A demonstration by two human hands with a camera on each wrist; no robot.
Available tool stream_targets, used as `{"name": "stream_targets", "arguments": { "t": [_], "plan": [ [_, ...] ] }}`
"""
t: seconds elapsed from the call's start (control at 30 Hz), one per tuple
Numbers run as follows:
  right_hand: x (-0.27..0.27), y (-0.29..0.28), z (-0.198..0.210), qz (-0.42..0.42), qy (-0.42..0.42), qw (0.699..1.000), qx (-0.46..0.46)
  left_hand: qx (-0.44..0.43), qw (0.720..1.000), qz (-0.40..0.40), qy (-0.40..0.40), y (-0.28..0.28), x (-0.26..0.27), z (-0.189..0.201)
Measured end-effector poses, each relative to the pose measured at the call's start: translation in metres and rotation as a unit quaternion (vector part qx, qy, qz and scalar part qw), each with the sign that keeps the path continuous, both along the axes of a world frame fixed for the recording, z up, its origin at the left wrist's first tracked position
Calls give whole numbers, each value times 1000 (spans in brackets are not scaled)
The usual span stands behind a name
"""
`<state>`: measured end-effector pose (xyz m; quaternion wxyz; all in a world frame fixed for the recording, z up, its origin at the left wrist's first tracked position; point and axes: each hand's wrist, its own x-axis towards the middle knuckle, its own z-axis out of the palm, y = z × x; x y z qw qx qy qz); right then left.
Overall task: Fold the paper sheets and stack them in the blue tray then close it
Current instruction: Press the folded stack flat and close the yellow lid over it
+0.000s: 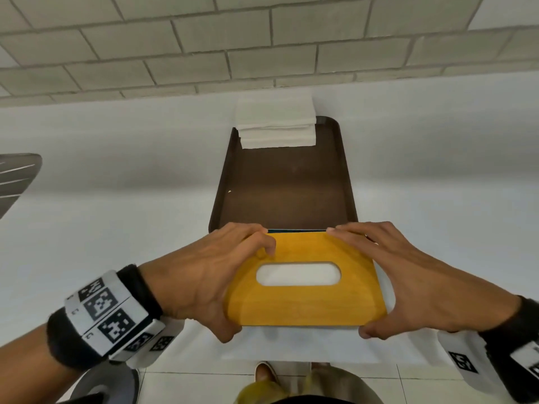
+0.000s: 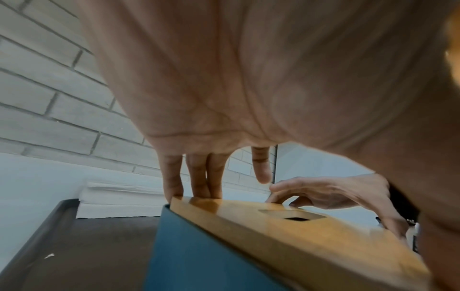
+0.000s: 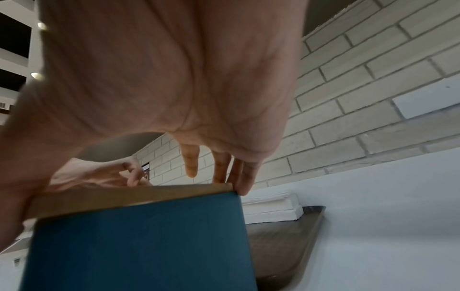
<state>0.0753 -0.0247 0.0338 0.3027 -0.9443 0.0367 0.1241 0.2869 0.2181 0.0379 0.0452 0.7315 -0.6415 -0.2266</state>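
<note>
- White table (image 1: 437, 176) runs along the far brick wall.
- Brown tray (image 1: 287, 188) lies on it at centre.
- Grey slatted object (image 1: 14, 179) at the left edge.

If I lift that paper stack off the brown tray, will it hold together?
The paper stack is probably floppy and light: thin sheets in loosely offset layers. Upper layers may slide. The tray looks smooth, so a push likely shifts it.

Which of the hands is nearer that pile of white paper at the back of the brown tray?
Left, slightly. The left hand and right hand both grip the lid, with the paper left of centre.
</note>
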Motion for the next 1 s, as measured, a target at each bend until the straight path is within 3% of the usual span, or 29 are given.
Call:
{"name": "stream_targets", "arguments": {
  "t": [0.47,1.0],
  "plan": [
    [1,-3,0,-31,8,999,-5,-11,998,44,41,-1,11,-1],
    [7,7,7,12,49,995,-85,13,992,89,84,5,20,-2]
  ]
}}
